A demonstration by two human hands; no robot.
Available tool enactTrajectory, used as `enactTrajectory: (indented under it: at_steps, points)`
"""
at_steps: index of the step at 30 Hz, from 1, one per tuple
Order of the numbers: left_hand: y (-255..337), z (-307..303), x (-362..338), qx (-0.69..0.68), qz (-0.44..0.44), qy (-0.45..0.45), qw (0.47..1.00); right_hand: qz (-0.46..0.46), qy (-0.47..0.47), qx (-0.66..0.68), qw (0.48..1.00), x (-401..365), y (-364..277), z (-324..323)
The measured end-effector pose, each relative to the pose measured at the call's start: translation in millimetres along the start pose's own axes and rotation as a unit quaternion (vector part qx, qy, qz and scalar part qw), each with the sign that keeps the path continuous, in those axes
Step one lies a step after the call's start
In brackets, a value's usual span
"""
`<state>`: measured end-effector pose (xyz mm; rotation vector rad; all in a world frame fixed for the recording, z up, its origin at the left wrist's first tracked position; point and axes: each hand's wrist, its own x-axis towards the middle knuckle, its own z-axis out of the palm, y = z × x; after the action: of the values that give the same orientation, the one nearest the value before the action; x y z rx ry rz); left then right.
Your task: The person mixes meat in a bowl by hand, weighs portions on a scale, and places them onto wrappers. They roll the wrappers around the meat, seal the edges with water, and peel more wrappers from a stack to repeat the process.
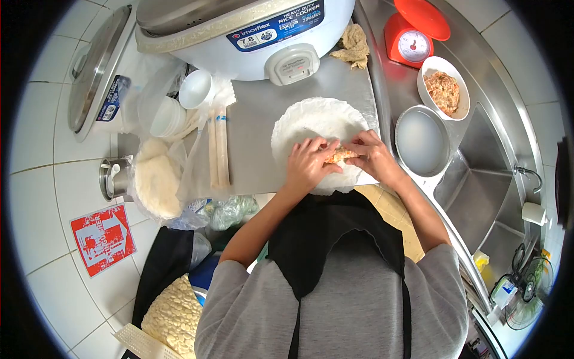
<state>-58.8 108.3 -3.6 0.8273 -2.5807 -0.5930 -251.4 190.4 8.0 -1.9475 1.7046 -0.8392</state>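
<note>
Filling [342,157] mostly hidden between left hand [308,164] and right hand [373,157], rice cooker [239,24] cut off above

Thin white round wrapper [311,122] lies flat, edges crinkled, just in front of the rice cooker [251,36]. Orange-pink filling [341,155] sits on its near part.

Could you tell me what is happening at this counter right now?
A person has both hands on a round white wrapper lying on the steel counter. The left hand and right hand press fingers around orange filling at its near edge. A bowl of filling and a pan of liquid stand to the right.
</note>
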Motion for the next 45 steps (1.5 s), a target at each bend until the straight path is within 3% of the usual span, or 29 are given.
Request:
enactTrajectory:
  at_steps: [4,7,9,12,16,19,22,25,28,32,34,36,41,45]
  points:
    - [0.5,8.3,6.3,0.025,-0.019,-0.064,0.997,0.009,-0.011,0.039,0.999,1.7,1.2,1.3]
    - [1.1,3.2,5.6,0.023,-0.010,-0.020,0.999,0.016,0.008,0.008,1.000,3.7,-8.1,-1.8]
    - [-8.6,-10.1,-4.2,0.007,-0.006,0.070,0.997,0.000,0.054,0.013,0.998,5.9,-16.3,3.7]
    - [-27.6,-10.2,-19.8,-0.051,-0.019,-0.020,0.998,-0.058,0.028,-0.028,0.998,16.9,-18.1,28.0]
    - [-26.6,-16.3,-22.4,-0.087,-0.028,-0.001,0.996,-0.026,-0.017,-0.055,0.998,20.5,-19.7,23.8]
    - [-47.7,-6.0,-24.0,-0.145,-0.011,-0.026,0.989,-0.053,-0.013,-0.048,0.997,26.2,-26.0,30.0]
    - [-41.7,-17.4,-23.4,-0.122,-0.020,-0.030,0.992,-0.044,-0.035,-0.072,0.996,29.1,-21.9,32.7]
    - [-54.4,-20.0,-31.1,-0.151,-0.044,-0.028,0.987,-0.055,0.036,-0.053,0.996,29.5,-31.2,38.0]
    - [-61.4,-22.4,-30.7,-0.166,-0.026,-0.061,0.984,-0.049,-0.009,-0.076,0.996,31.4,-31.2,47.6]
    - [-59.2,-28.6,-35.1,-0.200,-0.048,-0.048,0.977,-0.033,0.008,-0.079,0.996,34.0,-37.0,42.7]
    - [-68.8,-23.6,-35.3,-0.233,-0.043,-0.049,0.970,-0.092,0.017,-0.109,0.990,37.8,-37.0,60.1]
    - [-69.7,-22.3,-36.2,-0.233,-0.041,-0.046,0.970,-0.088,0.013,-0.111,0.990,38.6,-34.4,61.0]
    - [-69.9,-20.7,-39.6,-0.238,-0.054,-0.040,0.969,-0.016,0.003,-0.075,0.997,14.6,-11.5,24.2]
    - [-66.9,-24.0,-38.2,-0.245,-0.068,-0.059,0.965,-0.066,-0.011,-0.055,0.996,25.6,-28.2,30.6]
